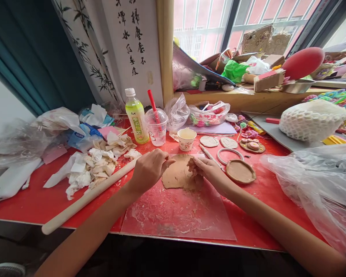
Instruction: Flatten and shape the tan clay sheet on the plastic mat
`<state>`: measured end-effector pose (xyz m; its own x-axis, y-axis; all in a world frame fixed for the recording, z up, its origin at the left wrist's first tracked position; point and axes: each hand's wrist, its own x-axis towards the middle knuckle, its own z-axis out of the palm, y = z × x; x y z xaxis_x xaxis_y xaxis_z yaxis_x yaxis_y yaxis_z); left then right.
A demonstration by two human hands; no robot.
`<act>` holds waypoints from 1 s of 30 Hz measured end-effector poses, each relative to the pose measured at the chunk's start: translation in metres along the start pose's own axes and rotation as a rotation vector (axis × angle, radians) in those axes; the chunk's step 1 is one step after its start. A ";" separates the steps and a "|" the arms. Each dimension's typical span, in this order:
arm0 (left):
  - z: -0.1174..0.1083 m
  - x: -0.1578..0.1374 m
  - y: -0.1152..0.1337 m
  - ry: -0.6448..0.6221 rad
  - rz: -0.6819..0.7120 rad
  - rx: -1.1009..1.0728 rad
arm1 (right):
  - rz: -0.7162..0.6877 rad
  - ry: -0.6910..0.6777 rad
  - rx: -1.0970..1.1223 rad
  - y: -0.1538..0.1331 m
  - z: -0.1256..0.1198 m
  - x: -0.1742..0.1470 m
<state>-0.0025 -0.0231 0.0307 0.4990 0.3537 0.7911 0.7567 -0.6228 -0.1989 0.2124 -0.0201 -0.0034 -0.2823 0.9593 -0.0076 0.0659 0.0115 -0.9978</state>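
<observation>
A flat, rolled-out slab of brown clay lies on a clear plastic sheet dusted with clay smears. My right hand pinches a ragged piece of clay over the slab's right side. Above the slab's left edge, my left hand is closed, its fingers curled and the thumb pointing right. Whatever it may hold is hidden. Just left of that hand rests a long wooden rolling pin, its far end near the wrist. Beyond the slab stands a paper cup.
Right of the slab lie a pen-like tool, a ring and a round rimmed clay disc. Behind stand a drink bottle and a plastic cup. Crumpled tissues pile up left; plastic wrap covers the right.
</observation>
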 end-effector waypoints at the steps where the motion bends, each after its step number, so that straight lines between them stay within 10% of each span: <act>1: 0.001 -0.001 0.000 -0.013 0.018 0.013 | -0.003 0.006 -0.007 0.000 0.000 0.000; 30: -0.001 0.002 0.007 -0.062 0.086 -0.042 | 0.035 -0.068 0.079 -0.011 0.008 -0.008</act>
<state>0.0034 -0.0275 0.0312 0.5873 0.3398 0.7346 0.6926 -0.6806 -0.2389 0.2058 -0.0301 0.0069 -0.3452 0.9375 -0.0439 0.0015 -0.0462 -0.9989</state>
